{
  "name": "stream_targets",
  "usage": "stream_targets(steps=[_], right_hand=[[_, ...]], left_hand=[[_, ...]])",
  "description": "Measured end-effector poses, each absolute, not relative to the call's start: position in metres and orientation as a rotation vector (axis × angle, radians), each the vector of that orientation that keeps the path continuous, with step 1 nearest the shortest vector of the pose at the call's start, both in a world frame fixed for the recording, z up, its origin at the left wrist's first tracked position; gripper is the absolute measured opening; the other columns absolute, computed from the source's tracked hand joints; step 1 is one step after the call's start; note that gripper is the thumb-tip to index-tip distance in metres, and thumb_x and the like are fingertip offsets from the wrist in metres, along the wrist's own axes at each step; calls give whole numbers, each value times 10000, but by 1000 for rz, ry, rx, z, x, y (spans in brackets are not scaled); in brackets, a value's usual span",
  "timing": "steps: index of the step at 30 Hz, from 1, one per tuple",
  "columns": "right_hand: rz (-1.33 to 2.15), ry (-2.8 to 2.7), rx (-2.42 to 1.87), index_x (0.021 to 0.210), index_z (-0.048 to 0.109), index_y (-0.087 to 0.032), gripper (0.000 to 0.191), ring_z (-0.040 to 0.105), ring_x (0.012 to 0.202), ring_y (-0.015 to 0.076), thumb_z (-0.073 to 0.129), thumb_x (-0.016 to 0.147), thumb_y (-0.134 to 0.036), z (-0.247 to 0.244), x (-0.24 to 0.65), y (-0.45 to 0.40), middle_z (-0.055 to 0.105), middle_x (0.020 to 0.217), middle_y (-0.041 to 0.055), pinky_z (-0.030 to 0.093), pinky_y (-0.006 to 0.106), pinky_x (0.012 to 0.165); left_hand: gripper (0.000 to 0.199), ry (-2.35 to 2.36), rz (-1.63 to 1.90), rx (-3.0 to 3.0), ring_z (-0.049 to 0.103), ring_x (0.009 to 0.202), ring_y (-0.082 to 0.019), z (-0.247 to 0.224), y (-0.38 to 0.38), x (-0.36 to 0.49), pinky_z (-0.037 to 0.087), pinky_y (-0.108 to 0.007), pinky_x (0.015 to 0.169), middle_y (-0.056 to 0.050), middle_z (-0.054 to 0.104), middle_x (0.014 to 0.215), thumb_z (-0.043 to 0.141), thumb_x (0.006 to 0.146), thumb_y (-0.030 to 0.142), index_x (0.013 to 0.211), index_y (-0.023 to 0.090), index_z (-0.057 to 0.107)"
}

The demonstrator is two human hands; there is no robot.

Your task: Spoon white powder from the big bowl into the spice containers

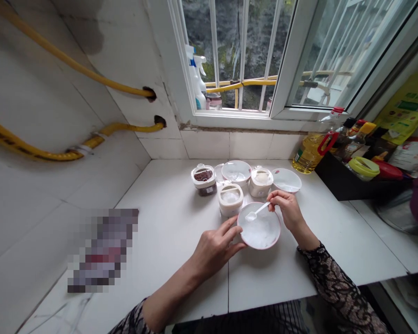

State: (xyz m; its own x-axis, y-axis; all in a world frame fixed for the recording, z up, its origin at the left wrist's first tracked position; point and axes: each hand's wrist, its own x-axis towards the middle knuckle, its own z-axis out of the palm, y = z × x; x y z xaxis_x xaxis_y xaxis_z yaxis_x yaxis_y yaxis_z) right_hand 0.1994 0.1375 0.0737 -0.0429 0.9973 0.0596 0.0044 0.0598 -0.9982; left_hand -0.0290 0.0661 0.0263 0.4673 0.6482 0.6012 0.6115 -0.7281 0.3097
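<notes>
My right hand (286,208) pinches the handle of a small white spoon (261,209), its bowl over the left inside of a white bowl with a pink rim (264,232). White stuff lies in the bottom of that bowl. At the bowl's left edge my left hand (220,243) grips the rim between thumb and fingers. Just behind stands a lidded jar with white contents (230,198). A second lidded jar with pale contents (261,182) and a jar with dark reddish contents (204,180) stand farther back.
Two more white bowls, one at the back (236,171) and one to the right (287,180), stand among the jars. An oil bottle (305,153) and a black box of seasonings (334,178) line the right side. A pixelated patch (104,250) covers something at left.
</notes>
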Motion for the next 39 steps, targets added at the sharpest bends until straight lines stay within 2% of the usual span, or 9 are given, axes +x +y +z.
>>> stream_targets(steps=[6,11,13,16,20,23,26,32,39], right_hand=[[998,-1248,-1101,748,625,-188,101,607,569,159,596,719,-280,80,186,140,655,592,1,500,302,625],[360,-1598,-1030,886,636,-218,93,669,775,214,545,883,-237,83,170,130,721,820,50,505,385,799],[91,-1816,-949,901,643,-224,149,654,772,212,506,898,-166,82,168,127,731,824,49,467,420,888],[-91,-1978,-857,952,643,-228,223,638,719,190,465,899,-104,81,168,126,743,840,33,430,431,943],[-63,-1850,-891,922,647,-234,184,653,740,199,498,896,-128,85,172,124,744,828,33,448,426,919],[180,-1687,-995,857,640,-225,117,656,737,210,535,877,-178,88,180,121,714,741,25,494,385,799],[387,-1687,-1082,764,624,-217,138,622,650,193,511,821,-164,87,192,122,651,625,-5,480,329,673],[185,-2049,-1080,667,588,-207,167,511,555,153,473,742,-113,74,201,128,562,537,-30,419,372,795],[399,-2128,-1044,686,596,-211,188,516,610,152,460,752,-100,72,191,119,633,617,-14,420,338,799]], left_hand=[[216,1149,1119,2649,719,698,-162,26,66,-29,573,-253,542,-170,672,1207,545,954,361,1000,161,611],[221,1159,1122,2644,723,717,-160,26,66,-29,576,-251,557,-160,669,1216,540,958,369,1010,166,611],[212,1168,1113,2644,726,738,-164,25,66,-29,579,-250,568,-153,669,1218,550,951,362,1018,171,614],[211,1171,1116,2648,726,737,-167,25,66,-29,577,-251,559,-153,671,1213,561,945,360,1022,171,613],[213,1169,1127,2646,719,702,-156,25,66,-29,574,-252,553,-151,675,1206,549,952,363,1015,170,612],[222,1165,1118,2645,715,692,-151,26,66,-29,573,-253,550,-153,674,1210,531,962,370,1002,168,613],[233,1163,1107,2647,714,696,-151,27,66,-29,572,-252,549,-157,670,1217,525,965,378,999,165,615],[231,1153,1118,2650,718,697,-154,29,65,-29,561,-241,531,-161,671,1212,511,976,370,1003,162,608],[289,1149,1137,2661,717,687,-143,29,65,-29,556,-232,547,-168,659,1241,459,997,416,1005,160,593]])
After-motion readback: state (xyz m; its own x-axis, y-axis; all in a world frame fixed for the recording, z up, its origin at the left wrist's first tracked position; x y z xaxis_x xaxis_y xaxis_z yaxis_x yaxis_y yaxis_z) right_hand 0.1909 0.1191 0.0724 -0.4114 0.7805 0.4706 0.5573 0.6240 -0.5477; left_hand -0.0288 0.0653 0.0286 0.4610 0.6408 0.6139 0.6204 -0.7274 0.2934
